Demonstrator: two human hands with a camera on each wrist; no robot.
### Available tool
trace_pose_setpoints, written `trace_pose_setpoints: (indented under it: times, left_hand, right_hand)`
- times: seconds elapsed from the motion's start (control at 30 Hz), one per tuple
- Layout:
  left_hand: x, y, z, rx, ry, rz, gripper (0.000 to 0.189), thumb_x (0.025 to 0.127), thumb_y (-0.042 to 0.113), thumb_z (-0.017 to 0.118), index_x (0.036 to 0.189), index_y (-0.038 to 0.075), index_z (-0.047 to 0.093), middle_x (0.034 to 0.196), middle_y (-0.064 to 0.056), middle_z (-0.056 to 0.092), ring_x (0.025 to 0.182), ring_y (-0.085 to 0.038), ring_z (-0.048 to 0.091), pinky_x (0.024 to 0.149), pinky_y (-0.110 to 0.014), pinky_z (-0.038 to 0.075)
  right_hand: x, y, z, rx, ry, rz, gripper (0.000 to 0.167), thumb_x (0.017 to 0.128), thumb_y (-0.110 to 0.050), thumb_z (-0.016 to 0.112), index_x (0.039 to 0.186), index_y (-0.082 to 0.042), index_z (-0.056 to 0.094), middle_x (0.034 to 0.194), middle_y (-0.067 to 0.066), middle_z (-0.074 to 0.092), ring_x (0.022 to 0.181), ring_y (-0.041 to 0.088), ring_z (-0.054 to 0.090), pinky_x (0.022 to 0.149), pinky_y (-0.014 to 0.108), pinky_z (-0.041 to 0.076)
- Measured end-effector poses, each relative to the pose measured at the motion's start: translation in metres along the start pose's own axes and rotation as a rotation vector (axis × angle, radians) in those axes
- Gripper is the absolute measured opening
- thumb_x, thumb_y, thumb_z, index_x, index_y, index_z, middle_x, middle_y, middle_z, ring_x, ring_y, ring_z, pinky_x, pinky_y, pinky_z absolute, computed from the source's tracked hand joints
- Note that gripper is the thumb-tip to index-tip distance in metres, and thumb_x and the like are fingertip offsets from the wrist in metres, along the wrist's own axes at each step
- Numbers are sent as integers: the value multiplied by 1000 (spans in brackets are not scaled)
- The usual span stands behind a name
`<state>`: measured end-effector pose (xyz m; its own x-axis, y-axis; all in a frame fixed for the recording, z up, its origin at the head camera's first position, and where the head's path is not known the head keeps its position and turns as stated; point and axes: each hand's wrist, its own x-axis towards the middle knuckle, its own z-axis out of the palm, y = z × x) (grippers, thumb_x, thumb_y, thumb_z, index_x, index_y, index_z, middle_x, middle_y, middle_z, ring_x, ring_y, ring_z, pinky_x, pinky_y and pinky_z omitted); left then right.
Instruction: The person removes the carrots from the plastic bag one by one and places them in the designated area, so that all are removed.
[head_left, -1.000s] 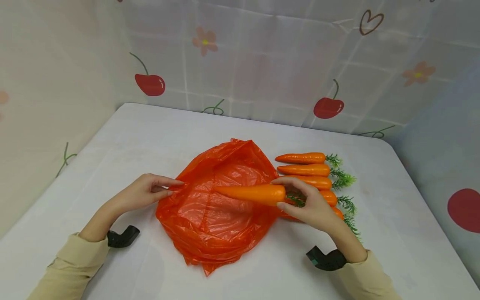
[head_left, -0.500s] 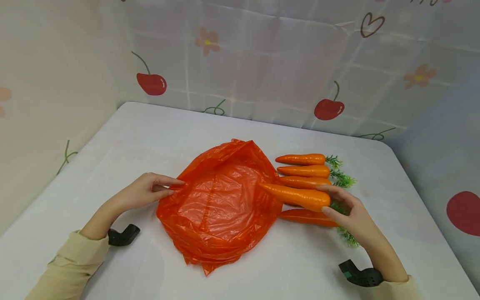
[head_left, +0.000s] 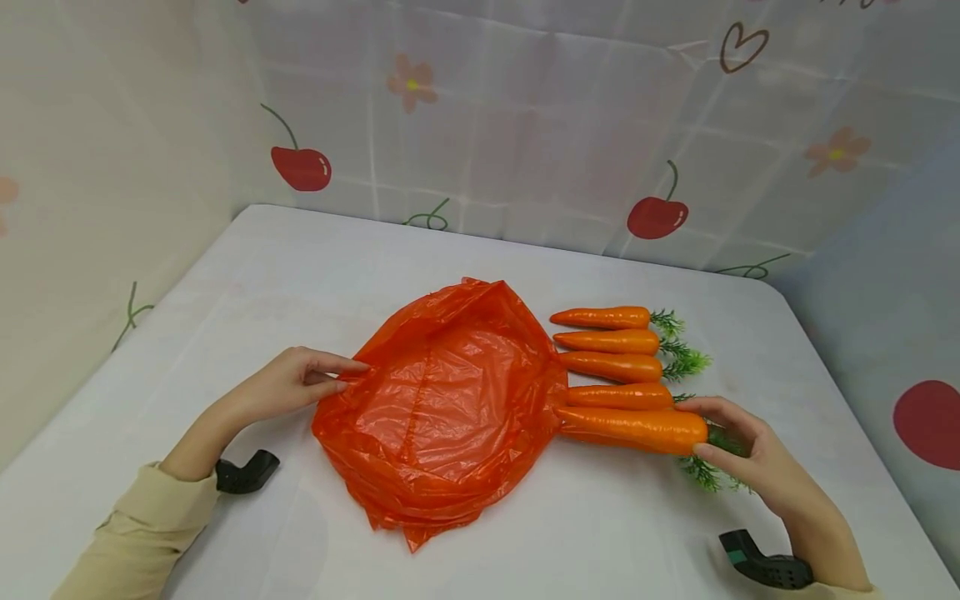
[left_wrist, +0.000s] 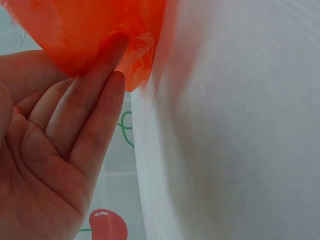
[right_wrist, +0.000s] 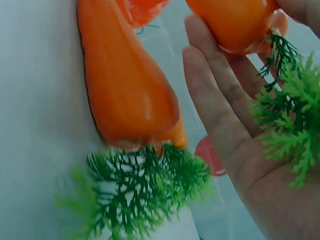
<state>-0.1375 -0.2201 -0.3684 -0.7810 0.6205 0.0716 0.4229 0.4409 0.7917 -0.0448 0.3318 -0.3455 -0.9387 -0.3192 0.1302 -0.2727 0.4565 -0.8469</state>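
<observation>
My left hand (head_left: pixel 288 382) pinches the left rim of an orange-red plastic bag (head_left: pixel 450 417), whose wide mouth faces up. In the left wrist view, the bag's thin film (left_wrist: pixel 90 30) lies between thumb and fingers. To the right, my right hand (head_left: pixel 757 454) grips a carrot (head_left: pixel 633 428) by its thick end, with the tip pointing left toward the bag's right edge. The right wrist view has this held carrot (right_wrist: pixel 235 22) raised above another carrot (right_wrist: pixel 125 85) on the table. That lower carrot is largely covered in the head view.
Several more carrots with green leafy tops lie in a row right of the bag, the farthest carrot (head_left: pixel 600 317) near the back. The white table (head_left: pixel 360 250) ends at a patterned curtain (head_left: pixel 525 125) behind. A black wrist device (head_left: pixel 765 562) sits at my right wrist.
My right hand has carried the carrot from over the bag's mouth rightward and toward me, to the near end of the carrot row. The left hand and bag have stayed put.
</observation>
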Motion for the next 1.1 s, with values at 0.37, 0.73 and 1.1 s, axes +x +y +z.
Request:
trace_pose_setpoints:
  times: [0.37,0.73,1.1]
  left_hand:
    - [0,-1,0,-2,-7,-5,32,86,-1,65,118,-1,64,112,-13,64,66,-12,50,58,-23,44]
    - [1,-2,1,-4,2,-25,32,86,-1,65,118,1,65,111,-11,65,64,-12,49,57,-23,43]
    - [1,0,1,-9,0,-24,32,86,0,65,118,0,64,112,-12,64,75,-13,56,62,-23,47]
  right_hand:
    - [-17,9,-8,-39,-48,17,39,85,13,57,122,2,53,119,-7,56,100,9,53,77,23,46]
    - [-23,15,6,-12,-140,129,37,86,2,64,121,1,53,116,-9,56,97,10,56,72,30,50]
    - [-23,17,8,-60,-154,141,39,87,-4,66,123,-2,53,120,-1,54,102,7,52,76,27,47]
